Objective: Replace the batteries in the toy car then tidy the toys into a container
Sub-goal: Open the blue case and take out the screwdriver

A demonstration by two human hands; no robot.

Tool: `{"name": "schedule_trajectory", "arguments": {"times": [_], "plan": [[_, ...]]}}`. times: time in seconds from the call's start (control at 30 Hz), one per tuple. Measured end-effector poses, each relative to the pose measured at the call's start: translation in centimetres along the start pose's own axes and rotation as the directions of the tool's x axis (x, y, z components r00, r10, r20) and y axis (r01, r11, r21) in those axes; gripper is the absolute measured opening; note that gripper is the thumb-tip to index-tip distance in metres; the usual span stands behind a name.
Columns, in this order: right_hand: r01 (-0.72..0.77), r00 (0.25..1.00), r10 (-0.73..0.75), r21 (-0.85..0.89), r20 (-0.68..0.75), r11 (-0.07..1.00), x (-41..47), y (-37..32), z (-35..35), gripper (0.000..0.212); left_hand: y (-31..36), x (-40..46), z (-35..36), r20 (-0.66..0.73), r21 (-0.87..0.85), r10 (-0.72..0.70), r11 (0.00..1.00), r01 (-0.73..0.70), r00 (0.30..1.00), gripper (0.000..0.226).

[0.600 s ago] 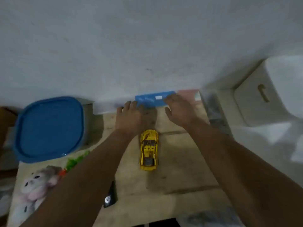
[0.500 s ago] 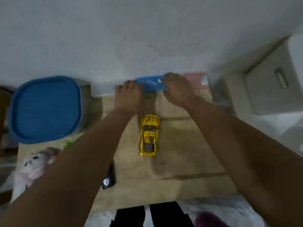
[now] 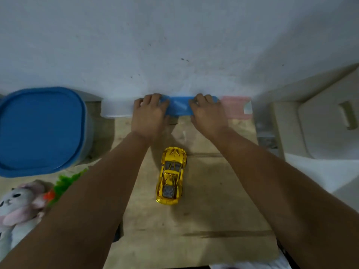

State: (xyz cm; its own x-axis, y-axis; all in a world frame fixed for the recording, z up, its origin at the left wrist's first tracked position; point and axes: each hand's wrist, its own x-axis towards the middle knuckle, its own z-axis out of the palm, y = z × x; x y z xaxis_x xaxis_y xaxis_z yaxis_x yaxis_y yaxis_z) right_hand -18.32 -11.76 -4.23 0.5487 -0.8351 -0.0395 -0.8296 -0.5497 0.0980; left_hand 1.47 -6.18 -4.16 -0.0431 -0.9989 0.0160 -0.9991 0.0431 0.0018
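A: Hands?
B: Left hand [image 3: 149, 115] and right hand [image 3: 206, 114], fingers curled, each gripping an end of the flat blue plastic box [image 3: 179, 108].
A: Car?
B: Shiny yellow toy car [image 3: 172, 174] on the table, near side of that box, untouched.

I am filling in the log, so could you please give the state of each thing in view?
Yellow toy car: upright, untouched.
Blue flat box: against the wall, gripped at both ends.
Left hand: on the box.
Right hand: on the box.
Blue-lidded container: closed.
Plush toy: lying.
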Motion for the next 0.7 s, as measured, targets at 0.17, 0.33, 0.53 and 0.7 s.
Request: {"name": "schedule_trajectory", "arguments": {"times": [0.17, 0.33, 0.53, 0.7], "plan": [[0.009, 1.000, -0.009, -0.016, 0.009, 1.000, 0.5, 0.0, -0.2, 0.041, -0.5, 0.4, 0.5, -0.036, -0.003, 0.035, 0.999, -0.036, 0.999, 0.050], [0.078, 0.997, -0.077, -0.057, 0.020, 0.995, 0.7, 0.2, -0.3, 0.045, -0.8, 0.1, 1.0, -0.096, -0.034, 0.063, 0.997, -0.066, 0.993, 0.055], [0.102, 0.993, -0.098, -0.060, 0.067, 0.993, 1.0, 0.3, -0.7, 0.047, -0.9, -0.3, 1.6, -0.135, -0.051, 0.063, 0.996, -0.071, 0.989, 0.047], [0.114, 0.993, -0.112, -0.026, 0.047, 0.993, 0.6, 0.6, -1.5, 0.047, -0.9, 0.0, 0.9, -0.097, -0.078, 0.072, 0.994, -0.080, 0.993, 0.046]]}}
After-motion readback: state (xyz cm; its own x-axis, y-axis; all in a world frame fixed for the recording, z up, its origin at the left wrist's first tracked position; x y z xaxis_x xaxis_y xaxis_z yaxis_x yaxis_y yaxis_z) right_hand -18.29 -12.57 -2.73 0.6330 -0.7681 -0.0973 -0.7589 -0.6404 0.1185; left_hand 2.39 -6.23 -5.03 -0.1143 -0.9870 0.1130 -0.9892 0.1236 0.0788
